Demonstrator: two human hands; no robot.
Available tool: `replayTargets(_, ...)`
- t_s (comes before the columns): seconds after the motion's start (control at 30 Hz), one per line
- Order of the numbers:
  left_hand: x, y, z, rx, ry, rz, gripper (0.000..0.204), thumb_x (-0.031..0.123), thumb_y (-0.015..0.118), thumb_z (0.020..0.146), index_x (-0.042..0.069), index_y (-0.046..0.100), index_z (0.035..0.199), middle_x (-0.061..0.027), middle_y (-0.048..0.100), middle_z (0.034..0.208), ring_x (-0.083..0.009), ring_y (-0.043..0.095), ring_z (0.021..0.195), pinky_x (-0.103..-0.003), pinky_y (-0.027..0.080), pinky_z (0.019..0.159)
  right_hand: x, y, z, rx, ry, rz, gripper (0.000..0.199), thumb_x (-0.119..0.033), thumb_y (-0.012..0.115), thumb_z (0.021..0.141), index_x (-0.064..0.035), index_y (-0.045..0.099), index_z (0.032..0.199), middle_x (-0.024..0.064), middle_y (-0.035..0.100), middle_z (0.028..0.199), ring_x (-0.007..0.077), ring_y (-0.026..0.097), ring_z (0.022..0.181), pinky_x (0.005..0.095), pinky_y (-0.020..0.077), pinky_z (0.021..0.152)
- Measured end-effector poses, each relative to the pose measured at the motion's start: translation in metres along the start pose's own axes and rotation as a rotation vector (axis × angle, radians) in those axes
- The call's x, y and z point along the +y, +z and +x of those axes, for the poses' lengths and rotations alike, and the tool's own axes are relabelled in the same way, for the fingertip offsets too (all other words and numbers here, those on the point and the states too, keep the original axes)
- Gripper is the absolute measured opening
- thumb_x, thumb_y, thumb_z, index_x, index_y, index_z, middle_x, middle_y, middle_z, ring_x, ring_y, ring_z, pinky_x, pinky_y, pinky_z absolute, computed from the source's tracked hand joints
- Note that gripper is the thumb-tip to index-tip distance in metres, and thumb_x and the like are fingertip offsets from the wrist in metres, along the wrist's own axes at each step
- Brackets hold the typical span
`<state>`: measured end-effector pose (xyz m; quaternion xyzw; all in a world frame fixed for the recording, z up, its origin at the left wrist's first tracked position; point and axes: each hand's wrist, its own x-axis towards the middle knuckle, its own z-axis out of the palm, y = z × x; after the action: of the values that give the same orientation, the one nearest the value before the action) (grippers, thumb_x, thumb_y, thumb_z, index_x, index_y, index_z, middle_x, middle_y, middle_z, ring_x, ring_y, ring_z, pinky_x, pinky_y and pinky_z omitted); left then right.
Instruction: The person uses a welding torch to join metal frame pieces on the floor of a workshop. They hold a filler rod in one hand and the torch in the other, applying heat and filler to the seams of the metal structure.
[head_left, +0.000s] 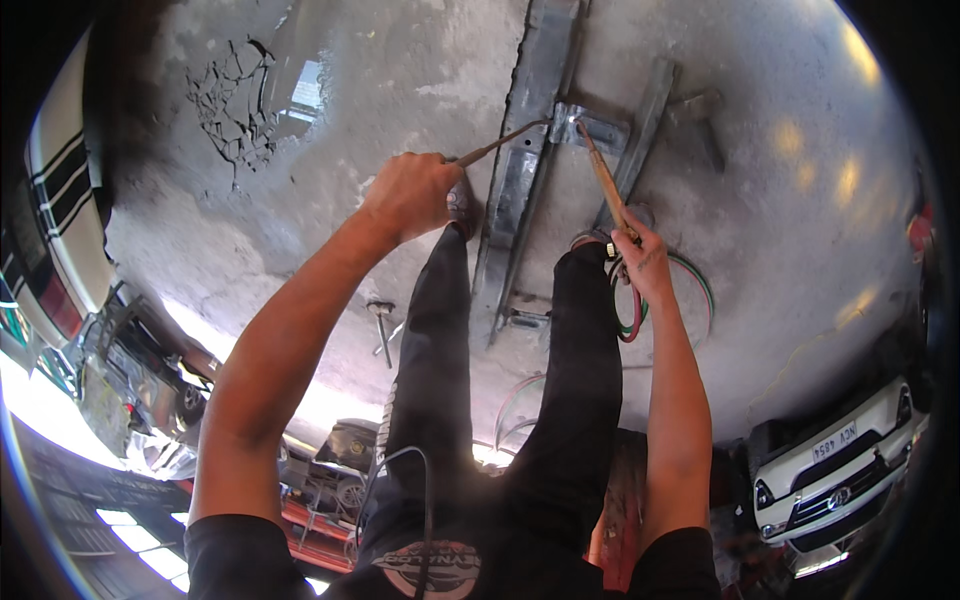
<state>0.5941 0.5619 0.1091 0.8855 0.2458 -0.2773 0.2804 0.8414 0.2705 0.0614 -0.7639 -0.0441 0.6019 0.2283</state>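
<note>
My left hand (415,195) is closed round the brown handle of a thin rod-like tool (498,146). Its slightly bent tip reaches a small steel bracket (600,130). In my right hand (646,262) is a gas torch (604,186) with a long brass-coloured neck, its tip over the same bracket. Red and green hoses (640,320) hang by that hand. The bracket bridges a long steel channel (518,200) and a narrower steel rail (645,125), all lying on the concrete floor. Whether the two tips touch the metal, I cannot tell.
A hammer (706,125) lies right of the rail, and another hammer (381,328) left of my legs. Cracked concrete (235,110) and a puddle (305,90) are at the upper left. A white vehicle (835,470) stands lower right; vehicle parts (140,370) sit at the left.
</note>
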Motion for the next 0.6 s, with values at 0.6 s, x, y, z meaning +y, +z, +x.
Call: replayTargets(0.6,-0.018,-0.003,0.004,-0.01,-0.023,0.002,0.034,0.0,0.065,0.081,0.012,0.08,0.11,-0.0159,0.073,0.089,-0.0371,0.073,0.085,-0.048,0.058,0.076,0.001,-0.005,0.012,0.029,-0.041,-0.034,0.053,-0.021,0.066,0.1,-0.0084,0.058,0.15,0.0011,0.058,0.071,0.0097,0.054,0.05,0.0296,0.0451,0.047)
